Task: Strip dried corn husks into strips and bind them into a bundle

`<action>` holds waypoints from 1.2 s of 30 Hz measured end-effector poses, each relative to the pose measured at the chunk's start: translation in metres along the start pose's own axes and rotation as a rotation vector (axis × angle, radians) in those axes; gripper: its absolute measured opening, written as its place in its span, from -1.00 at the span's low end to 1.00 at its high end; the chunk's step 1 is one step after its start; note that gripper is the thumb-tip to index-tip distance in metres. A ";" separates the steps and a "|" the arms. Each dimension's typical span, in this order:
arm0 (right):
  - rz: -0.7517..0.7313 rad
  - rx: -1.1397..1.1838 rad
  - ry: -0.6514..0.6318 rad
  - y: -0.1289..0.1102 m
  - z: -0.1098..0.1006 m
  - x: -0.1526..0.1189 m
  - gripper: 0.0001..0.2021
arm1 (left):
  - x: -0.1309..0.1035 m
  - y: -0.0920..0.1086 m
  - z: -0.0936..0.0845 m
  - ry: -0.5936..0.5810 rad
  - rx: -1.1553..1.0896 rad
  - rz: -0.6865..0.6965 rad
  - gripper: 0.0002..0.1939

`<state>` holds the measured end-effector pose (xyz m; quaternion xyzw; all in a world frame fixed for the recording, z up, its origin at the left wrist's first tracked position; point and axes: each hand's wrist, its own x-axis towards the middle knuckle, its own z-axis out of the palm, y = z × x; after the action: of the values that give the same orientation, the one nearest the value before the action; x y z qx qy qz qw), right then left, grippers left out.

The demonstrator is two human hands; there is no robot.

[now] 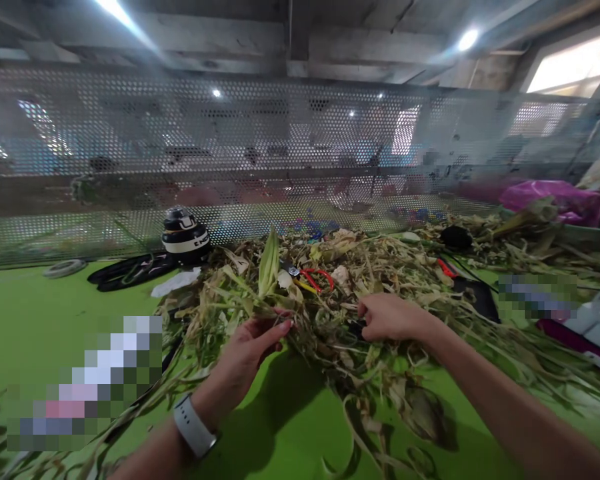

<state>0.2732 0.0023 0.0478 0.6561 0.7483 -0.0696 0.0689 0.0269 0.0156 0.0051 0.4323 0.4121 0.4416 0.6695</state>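
Note:
My left hand (257,347), a white-strapped watch (195,425) on its wrist, is closed in a pinch at the near edge of a heap of dried corn husks (380,267). What sits between its fingertips is too small to make out. Just beyond those fingers, a pale green husk (269,263) points away from me. Over the heap to the right, my right hand (395,317) has its fingers curled in; whatever they grip is hidden. Beyond and between both hands lie scissors with red and yellow handles (317,280), partly among the husks.
A black bottle-like container (185,237) stands at the back left by a perforated metal screen (280,147). A black ball-shaped thing (456,237) and a dark flat tool with a red end (473,293) lie right. Behind them is a pink plastic bag (553,200). The tabletop (290,420) is green.

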 end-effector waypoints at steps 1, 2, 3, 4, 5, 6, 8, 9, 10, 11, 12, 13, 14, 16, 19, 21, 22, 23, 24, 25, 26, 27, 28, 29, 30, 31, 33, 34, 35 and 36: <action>0.002 -0.007 -0.009 0.001 -0.001 -0.001 -0.75 | 0.000 0.000 0.000 0.006 0.024 -0.005 -0.74; 0.013 -0.019 -0.010 0.001 -0.002 -0.002 -0.76 | 0.000 0.000 0.000 0.013 0.044 -0.006 -0.74; 0.029 -0.036 -0.004 0.001 -0.003 -0.003 -0.77 | 0.000 0.000 0.000 0.018 0.061 -0.002 -0.74; 0.044 -0.051 0.005 0.001 -0.004 -0.004 -0.77 | 0.000 0.000 -0.001 0.021 0.078 0.007 -0.74; 0.054 -0.061 0.013 0.000 -0.005 -0.005 -0.76 | 0.001 0.000 -0.001 0.022 0.095 0.022 -0.74; 0.055 -0.068 0.021 0.000 -0.006 -0.006 -0.75 | 0.001 -0.001 -0.003 0.023 0.112 0.041 -0.73; 0.026 -0.077 0.027 0.000 -0.008 -0.008 -0.73 | 0.003 -0.002 -0.005 0.018 0.154 0.071 -0.72; 0.005 -0.091 0.037 0.000 -0.008 -0.009 -0.72 | 0.004 -0.002 -0.006 0.016 0.176 0.079 -0.71; -0.007 -0.117 0.052 0.001 -0.008 -0.010 -0.70 | 0.004 -0.002 -0.007 0.017 0.196 0.087 -0.70; -0.006 -0.150 0.069 0.001 -0.008 -0.009 -0.68 | 0.005 -0.002 -0.007 0.017 0.213 0.093 -0.70; 0.010 -0.186 0.086 0.000 -0.006 -0.009 -0.67 | 0.006 -0.002 -0.008 0.018 0.223 0.098 -0.69; 0.039 -0.217 0.098 0.000 -0.005 -0.008 -0.65 | 0.007 -0.002 -0.008 0.019 0.224 0.101 -0.69; 0.071 -0.239 0.107 -0.001 -0.003 -0.007 -0.64 | 0.007 -0.003 -0.008 0.018 0.218 0.100 -0.69; 0.122 -0.257 0.116 -0.003 0.001 -0.005 -0.65 | 0.008 -0.003 -0.007 0.005 0.200 0.083 -0.70; 0.167 -0.268 0.159 -0.003 0.001 -0.005 -0.69 | 0.007 -0.005 -0.006 -0.017 0.180 0.060 -0.71; 0.202 -0.280 0.192 -0.001 -0.003 -0.007 -0.71 | 0.006 -0.006 -0.006 -0.016 0.176 0.064 -0.72; 0.219 -0.282 0.219 0.000 -0.006 -0.008 -0.72 | 0.006 -0.006 -0.007 -0.011 0.175 0.069 -0.72; 0.239 -0.280 0.256 0.002 -0.009 -0.009 -0.73 | 0.006 -0.007 -0.007 -0.005 0.176 0.073 -0.72; 0.262 -0.271 0.304 0.004 -0.011 -0.009 -0.73 | 0.007 -0.007 -0.008 -0.002 0.176 0.074 -0.72; 0.285 -0.253 0.357 0.006 -0.012 -0.008 -0.74 | 0.007 -0.007 -0.009 -0.002 0.174 0.072 -0.71; 0.309 -0.230 0.395 0.008 -0.013 -0.006 -0.74 | 0.008 -0.008 -0.009 -0.004 0.172 0.067 -0.71; 0.328 -0.207 0.408 0.009 -0.012 -0.003 -0.74 | 0.008 -0.008 -0.010 -0.006 0.169 0.061 -0.71; 0.338 -0.187 0.394 0.011 -0.010 0.000 -0.75 | 0.009 -0.009 -0.010 -0.010 0.167 0.054 -0.71; 0.334 -0.172 0.361 0.012 -0.007 0.003 -0.76 | 0.009 -0.009 -0.010 -0.012 0.162 0.048 -0.71; 0.322 -0.161 0.317 0.013 -0.003 0.007 -0.77 | 0.009 -0.010 -0.010 -0.015 0.156 0.044 -0.72; 0.307 -0.154 0.280 0.013 0.001 0.010 -0.79 | 0.008 -0.010 -0.009 -0.019 0.151 0.041 -0.73; 0.278 -0.140 0.252 0.014 0.006 0.013 -0.79 | 0.008 -0.011 -0.008 -0.032 0.144 0.042 -0.75; 0.271 -0.133 0.258 0.014 0.007 0.014 -0.79 | 0.008 -0.012 -0.008 -0.039 0.147 0.046 -0.76; 0.267 -0.125 0.272 0.014 0.006 0.013 -0.78 | 0.008 -0.012 -0.007 -0.044 0.154 0.050 -0.76; 0.267 -0.115 0.291 0.013 0.005 0.012 -0.77 | 0.008 -0.013 -0.007 -0.047 0.162 0.053 -0.76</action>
<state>0.2849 0.0145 0.0401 0.7474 0.6597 0.0783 0.0060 0.0253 0.0220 -0.0102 0.5059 0.4191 0.4142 0.6299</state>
